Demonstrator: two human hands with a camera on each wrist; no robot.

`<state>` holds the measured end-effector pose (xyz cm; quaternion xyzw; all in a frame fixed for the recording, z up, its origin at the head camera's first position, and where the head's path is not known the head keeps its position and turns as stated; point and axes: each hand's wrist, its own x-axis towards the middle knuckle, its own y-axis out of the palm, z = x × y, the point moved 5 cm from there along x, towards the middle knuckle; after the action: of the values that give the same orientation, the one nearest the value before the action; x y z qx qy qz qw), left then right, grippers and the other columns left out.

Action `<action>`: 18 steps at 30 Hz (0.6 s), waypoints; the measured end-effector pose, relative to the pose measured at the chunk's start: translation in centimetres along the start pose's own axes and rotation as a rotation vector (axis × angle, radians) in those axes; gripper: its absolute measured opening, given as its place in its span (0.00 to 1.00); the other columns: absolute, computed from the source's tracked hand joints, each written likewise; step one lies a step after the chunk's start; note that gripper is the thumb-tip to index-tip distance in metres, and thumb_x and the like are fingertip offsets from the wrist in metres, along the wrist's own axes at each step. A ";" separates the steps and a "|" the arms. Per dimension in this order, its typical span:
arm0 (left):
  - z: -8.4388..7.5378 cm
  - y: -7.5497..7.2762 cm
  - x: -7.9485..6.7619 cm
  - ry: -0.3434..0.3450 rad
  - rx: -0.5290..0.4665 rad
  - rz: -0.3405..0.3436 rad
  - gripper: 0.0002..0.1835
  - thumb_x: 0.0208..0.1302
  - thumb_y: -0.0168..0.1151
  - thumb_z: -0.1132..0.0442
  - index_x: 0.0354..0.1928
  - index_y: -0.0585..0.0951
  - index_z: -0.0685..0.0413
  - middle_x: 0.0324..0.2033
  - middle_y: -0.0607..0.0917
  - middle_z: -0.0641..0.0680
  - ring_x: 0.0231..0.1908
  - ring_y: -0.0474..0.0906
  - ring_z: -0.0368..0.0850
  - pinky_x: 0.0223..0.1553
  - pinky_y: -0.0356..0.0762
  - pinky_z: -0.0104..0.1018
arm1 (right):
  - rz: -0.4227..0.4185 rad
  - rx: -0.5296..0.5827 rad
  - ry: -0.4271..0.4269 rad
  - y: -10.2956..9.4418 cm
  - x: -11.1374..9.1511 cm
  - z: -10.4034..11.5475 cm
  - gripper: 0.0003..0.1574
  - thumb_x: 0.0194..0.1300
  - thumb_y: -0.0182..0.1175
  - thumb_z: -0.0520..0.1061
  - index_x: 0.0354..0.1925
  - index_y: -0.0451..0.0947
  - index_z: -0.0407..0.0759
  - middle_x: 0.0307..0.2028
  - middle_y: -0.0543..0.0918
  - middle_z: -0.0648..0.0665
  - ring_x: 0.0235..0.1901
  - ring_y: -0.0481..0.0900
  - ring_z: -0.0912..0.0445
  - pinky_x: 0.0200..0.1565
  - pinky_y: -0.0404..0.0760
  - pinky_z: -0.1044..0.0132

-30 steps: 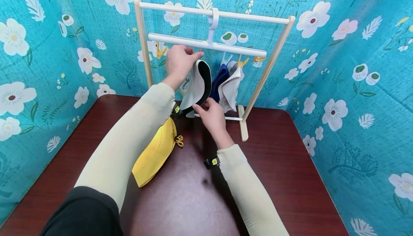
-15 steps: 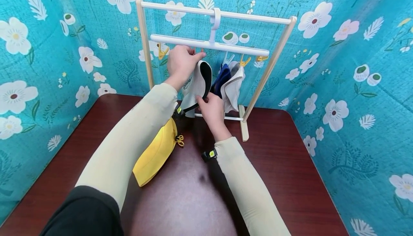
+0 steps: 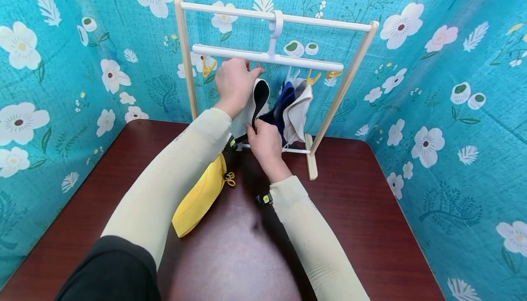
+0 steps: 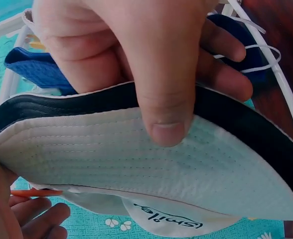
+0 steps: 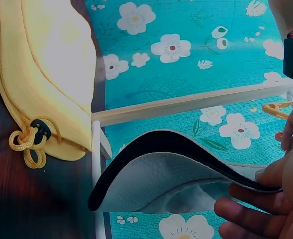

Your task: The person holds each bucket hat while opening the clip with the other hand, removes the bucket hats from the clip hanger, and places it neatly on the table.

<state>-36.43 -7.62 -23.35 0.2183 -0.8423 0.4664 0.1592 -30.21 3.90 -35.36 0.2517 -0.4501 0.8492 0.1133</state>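
Note:
A white hat (image 4: 221,154) with stitched rows on its brim, a dark inner side and "Smile" lettering hangs under the white hanger (image 3: 230,53). My left hand (image 3: 234,81) pinches an orange clip (image 4: 37,193) just below the hanger bar, at the hat's top edge. Lower down, my right hand (image 3: 266,143) grips the brim; its thumb lies on the pale side in the left wrist view, with the fingers behind. To the right, a dark blue hat (image 3: 283,104) and a beige hat (image 3: 297,115) hang from clips.
The wooden rack (image 3: 350,86) carries the hanger from its top rail. Yellow clips (image 3: 207,67) dangle at the bar's ends. A yellow hat (image 3: 199,198) with a cord lies on the dark red table (image 3: 350,223), beneath my left arm. Flowered cloth (image 3: 432,109) surrounds the table.
My right hand has moved up along the brim, and its edge is squeezed into a narrower fold. My left hand has turned slightly and shifted a little right, staying at the orange clip.

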 end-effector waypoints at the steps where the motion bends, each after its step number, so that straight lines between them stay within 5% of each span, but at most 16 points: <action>1: 0.0 0.0 0.0 0.006 -0.003 -0.009 0.29 0.56 0.55 0.28 0.18 0.70 0.44 0.10 0.64 0.46 0.14 0.65 0.44 0.15 0.56 0.36 | -0.003 -0.005 -0.006 0.0 0.0 0.0 0.26 0.68 0.56 0.58 0.15 0.65 0.51 0.11 0.67 0.50 0.18 0.73 0.52 0.18 0.65 0.58; 7: 0.2 0.4 -0.2 0.023 -0.062 -0.075 0.27 0.58 0.56 0.30 0.20 0.70 0.44 0.12 0.68 0.47 0.16 0.66 0.45 0.18 0.57 0.37 | 0.005 -0.011 -0.014 0.1 0.0 0.1 0.27 0.68 0.55 0.58 0.15 0.65 0.51 0.11 0.67 0.50 0.17 0.71 0.54 0.18 0.64 0.59; 18: 1.0 0.7 -0.2 -0.054 -0.312 -0.135 0.23 0.60 0.60 0.36 0.22 0.70 0.45 0.16 0.72 0.46 0.23 0.70 0.44 0.27 0.60 0.38 | 0.009 0.033 -0.006 -0.2 0.0 0.2 0.26 0.68 0.55 0.58 0.16 0.65 0.52 0.12 0.69 0.51 0.17 0.72 0.55 0.16 0.65 0.61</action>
<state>-36.67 -8.09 -24.46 0.2595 -0.8919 0.3122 0.1992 -30.06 3.88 -35.11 0.2540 -0.4372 0.8564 0.1041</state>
